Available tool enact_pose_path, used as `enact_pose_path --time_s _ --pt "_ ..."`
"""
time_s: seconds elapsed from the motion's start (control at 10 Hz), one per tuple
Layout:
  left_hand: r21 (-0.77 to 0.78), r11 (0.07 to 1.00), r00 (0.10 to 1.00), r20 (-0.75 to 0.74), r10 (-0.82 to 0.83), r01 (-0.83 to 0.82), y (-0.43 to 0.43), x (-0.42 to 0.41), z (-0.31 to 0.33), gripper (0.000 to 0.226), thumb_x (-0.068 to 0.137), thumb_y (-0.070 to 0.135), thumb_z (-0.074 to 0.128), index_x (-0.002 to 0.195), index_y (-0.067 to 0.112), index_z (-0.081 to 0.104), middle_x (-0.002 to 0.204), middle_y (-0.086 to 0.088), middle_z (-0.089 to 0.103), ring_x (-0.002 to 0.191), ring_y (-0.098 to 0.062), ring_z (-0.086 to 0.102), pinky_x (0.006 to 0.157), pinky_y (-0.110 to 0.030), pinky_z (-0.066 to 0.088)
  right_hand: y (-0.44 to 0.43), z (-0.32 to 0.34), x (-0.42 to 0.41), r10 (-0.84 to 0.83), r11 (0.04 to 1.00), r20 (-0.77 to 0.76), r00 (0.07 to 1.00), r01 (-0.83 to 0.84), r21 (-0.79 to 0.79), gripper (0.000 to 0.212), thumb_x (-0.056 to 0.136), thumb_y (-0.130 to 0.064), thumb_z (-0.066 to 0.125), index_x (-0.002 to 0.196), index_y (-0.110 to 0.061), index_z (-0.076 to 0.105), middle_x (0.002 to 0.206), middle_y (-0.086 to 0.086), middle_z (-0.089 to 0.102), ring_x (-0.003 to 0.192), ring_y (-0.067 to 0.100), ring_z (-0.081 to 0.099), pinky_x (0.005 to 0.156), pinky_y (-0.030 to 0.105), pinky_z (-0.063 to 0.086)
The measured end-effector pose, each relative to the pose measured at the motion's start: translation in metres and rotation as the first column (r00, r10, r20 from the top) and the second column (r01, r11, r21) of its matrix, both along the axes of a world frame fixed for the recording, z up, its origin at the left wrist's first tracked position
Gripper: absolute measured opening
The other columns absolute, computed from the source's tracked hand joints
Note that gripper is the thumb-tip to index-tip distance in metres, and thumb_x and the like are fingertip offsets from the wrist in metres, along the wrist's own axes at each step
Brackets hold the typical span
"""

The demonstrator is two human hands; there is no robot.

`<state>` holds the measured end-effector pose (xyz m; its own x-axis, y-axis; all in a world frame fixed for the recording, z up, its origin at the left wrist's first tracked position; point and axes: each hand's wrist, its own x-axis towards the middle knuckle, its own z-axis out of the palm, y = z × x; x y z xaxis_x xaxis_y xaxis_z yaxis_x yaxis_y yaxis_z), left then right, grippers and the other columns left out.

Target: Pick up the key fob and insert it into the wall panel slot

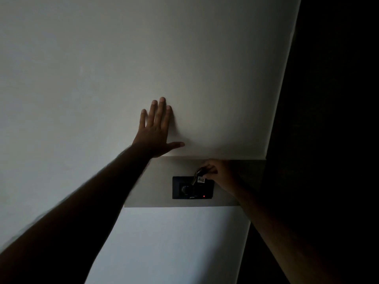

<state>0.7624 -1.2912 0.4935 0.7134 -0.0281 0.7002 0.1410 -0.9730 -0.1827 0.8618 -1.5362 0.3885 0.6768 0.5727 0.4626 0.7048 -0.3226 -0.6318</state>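
Observation:
The room is dim. A black wall panel (184,190) with a round knob and a small red light sits on a grey band of the wall. My right hand (220,174) is closed on a dark key fob (201,177) with a white label, held at the panel's top right edge. A metal key dangles from the fob over the panel. Whether the fob is in the slot is hidden by my fingers. My left hand (156,130) lies flat on the white wall above and left of the panel, fingers spread.
The white wall (102,68) fills most of the view. The grey band (155,185) runs across the wall behind the panel. A dark area (328,99), perhaps a doorway or door, borders the wall on the right.

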Motion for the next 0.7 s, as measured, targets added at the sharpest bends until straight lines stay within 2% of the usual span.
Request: enact_pose_path --time_s 0.1,0.3,0.4,0.5,0.6,0.7 --pt "0.001 1.0 1.0 0.004 0.009 -0.009 -0.001 0.001 -0.001 0.125 0.073 0.093 0.028 0.157 0.006 -0.004 0.166 -0.019 -0.014 0.153 -0.039 -0.012 0.121 -0.064 0.011 0.002 -0.005 -0.001 -0.012 1.0 0.091 0.996 0.012 0.001 0.038 0.074 0.006 0.077 0.112 0.0 0.072 0.105 0.014 0.076 0.093 0.018 0.072 0.086 0.024 0.056" --pt "0.0 1.0 1.0 0.004 0.02 -0.02 -0.002 0.004 -0.003 0.127 0.072 0.095 0.029 0.157 0.006 -0.004 0.166 -0.02 -0.014 0.153 -0.039 -0.013 0.12 -0.065 0.011 -0.001 -0.014 0.001 -0.047 0.999 0.174 0.984 0.046 0.008 0.044 0.076 -0.004 0.08 0.119 -0.006 0.07 0.111 0.01 0.075 0.098 0.019 0.073 0.09 0.031 0.058" --pt "-0.005 1.0 1.0 -0.006 0.018 -0.018 -0.002 0.003 -0.003 0.128 0.072 0.095 0.029 0.157 0.006 -0.005 0.166 -0.019 -0.015 0.153 -0.039 -0.014 0.121 -0.065 0.01 -0.005 -0.023 -0.002 -0.058 0.995 0.223 0.973 0.074 -0.061 0.047 0.081 -0.011 0.077 0.127 -0.01 0.067 0.121 0.01 0.072 0.108 0.021 0.07 0.097 0.034 0.056" --pt "-0.006 1.0 0.999 -0.024 0.029 -0.029 -0.003 0.001 -0.001 0.127 0.072 0.095 0.028 0.157 0.007 -0.008 0.166 -0.018 -0.018 0.153 -0.038 -0.017 0.121 -0.064 0.008 -0.011 -0.024 -0.01 -0.055 0.989 0.376 0.925 0.102 -0.108 0.047 0.085 -0.022 0.074 0.131 -0.016 0.065 0.122 0.006 0.071 0.11 0.02 0.067 0.098 0.031 0.053" --pt "-0.01 0.999 0.999 -0.043 0.03 -0.03 -0.003 0.002 -0.001 0.128 0.072 0.096 0.027 0.156 0.008 -0.013 0.165 -0.016 -0.022 0.152 -0.037 -0.021 0.121 -0.064 0.006 -0.016 -0.017 -0.026 0.007 0.969 0.467 0.884 0.109 -0.222 0.05 0.09 -0.036 0.067 0.137 -0.021 0.059 0.122 0.004 0.07 0.11 0.019 0.065 0.094 0.034 0.055" --pt "-0.028 1.0 0.999 -0.045 0.012 -0.013 -0.004 0.0 0.0 0.128 0.072 0.095 0.028 0.156 0.008 -0.012 0.165 -0.016 -0.021 0.152 -0.037 -0.02 0.121 -0.064 0.005 -0.03 0.024 -0.035 -0.026 0.982 0.461 0.887 0.11 -0.156 0.052 0.088 -0.042 0.068 0.136 -0.024 0.058 0.113 0.002 0.07 0.098 0.02 0.069 0.083 0.032 0.058"
